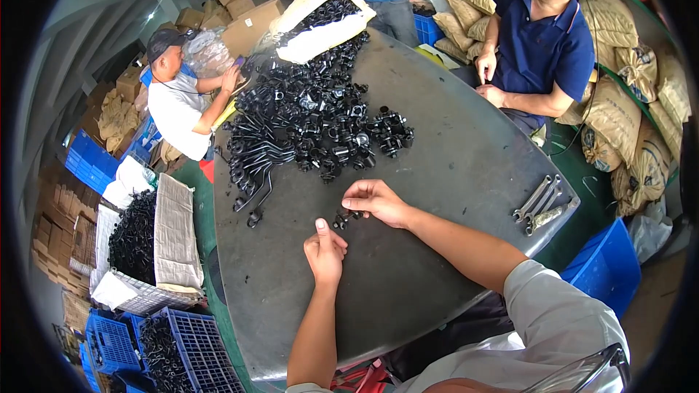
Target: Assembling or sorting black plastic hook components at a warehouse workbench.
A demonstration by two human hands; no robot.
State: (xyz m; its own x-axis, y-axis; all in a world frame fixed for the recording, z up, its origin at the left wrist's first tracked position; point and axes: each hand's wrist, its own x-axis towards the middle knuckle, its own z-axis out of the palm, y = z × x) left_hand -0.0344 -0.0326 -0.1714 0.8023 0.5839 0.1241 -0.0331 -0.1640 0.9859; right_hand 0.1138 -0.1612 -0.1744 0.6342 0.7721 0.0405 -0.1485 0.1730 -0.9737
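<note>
On the grey table [451, 138], right hand [377, 202] pinches a small black part [344, 218]; left hand [325, 251] lies curled.

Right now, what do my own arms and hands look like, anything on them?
Both forearms are bare, entering from the lower edge. The left hand and right hand wear no gloves; no watch or rings are visible. A light grey short sleeve covers the right upper arm.

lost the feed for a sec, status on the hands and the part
Right hand pinching small black metal part on grey table. Left hand loosely closed beside it, apparently empty. Black parts pile beyond, nothing blocking.
</note>
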